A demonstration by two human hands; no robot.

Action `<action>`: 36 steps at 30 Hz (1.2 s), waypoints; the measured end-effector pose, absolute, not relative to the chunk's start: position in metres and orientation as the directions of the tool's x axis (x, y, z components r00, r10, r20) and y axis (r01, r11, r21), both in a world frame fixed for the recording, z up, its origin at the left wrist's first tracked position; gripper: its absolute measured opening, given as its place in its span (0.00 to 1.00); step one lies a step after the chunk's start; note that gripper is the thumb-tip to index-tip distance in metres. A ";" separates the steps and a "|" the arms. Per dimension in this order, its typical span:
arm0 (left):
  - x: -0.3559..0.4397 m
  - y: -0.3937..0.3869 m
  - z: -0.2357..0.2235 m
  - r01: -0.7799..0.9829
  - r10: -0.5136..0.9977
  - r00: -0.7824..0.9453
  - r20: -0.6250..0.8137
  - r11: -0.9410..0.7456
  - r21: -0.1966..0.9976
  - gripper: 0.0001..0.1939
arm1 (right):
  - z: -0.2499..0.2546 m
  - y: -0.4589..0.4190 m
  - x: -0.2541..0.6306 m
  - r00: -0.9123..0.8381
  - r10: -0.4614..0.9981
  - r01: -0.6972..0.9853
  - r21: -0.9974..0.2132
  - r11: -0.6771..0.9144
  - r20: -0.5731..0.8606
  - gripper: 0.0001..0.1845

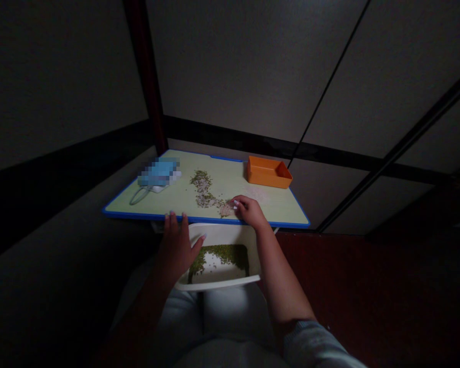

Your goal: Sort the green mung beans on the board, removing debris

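Note:
A winding heap of small green and pale grains [203, 191] lies on the pale yellow tabletop [168, 202]. At its near right end, my right hand [248, 210] touches the table, thumb and fingers pinched together; whatever they hold is too small to make out. Below the table edge, a white plastic bin [222, 284] rests on my lap, with many green grains [228, 254] spread over its bottom. My left hand [179, 243] is at the bin's left side, fingers stretched out towards the table's blue edge and thumb reaching over the bin's inside.
An empty orange box [270, 179] stands at the table's back right. At the left lies a blurred blue item [159, 172] with a grey loop [139, 195] beside it. Panelled walls [230, 76] rise behind and left of the table; a dark red floor [341, 286] shows at right.

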State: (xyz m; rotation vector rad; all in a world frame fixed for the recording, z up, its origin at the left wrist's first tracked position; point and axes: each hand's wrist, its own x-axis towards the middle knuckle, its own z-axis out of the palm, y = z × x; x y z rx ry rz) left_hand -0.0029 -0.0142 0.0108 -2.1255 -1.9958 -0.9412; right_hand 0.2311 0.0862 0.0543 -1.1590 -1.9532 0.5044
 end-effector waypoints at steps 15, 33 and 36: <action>-0.003 -0.014 0.015 0.936 0.889 -0.017 0.457 -0.147 0.321 0.41 | 0.059 0.081 0.230 -0.286 0.862 0.571 -0.649 0.503 0.418 0.13; -0.003 -0.014 0.013 0.940 0.890 -0.022 0.456 -0.137 0.313 0.41 | 0.066 0.076 0.230 -0.317 0.879 0.714 -0.520 0.469 0.357 0.13; -0.003 -0.013 0.013 0.940 0.886 -0.017 0.463 -0.144 0.309 0.41 | 0.067 0.076 0.230 -0.316 0.884 0.732 -0.505 0.457 0.344 0.13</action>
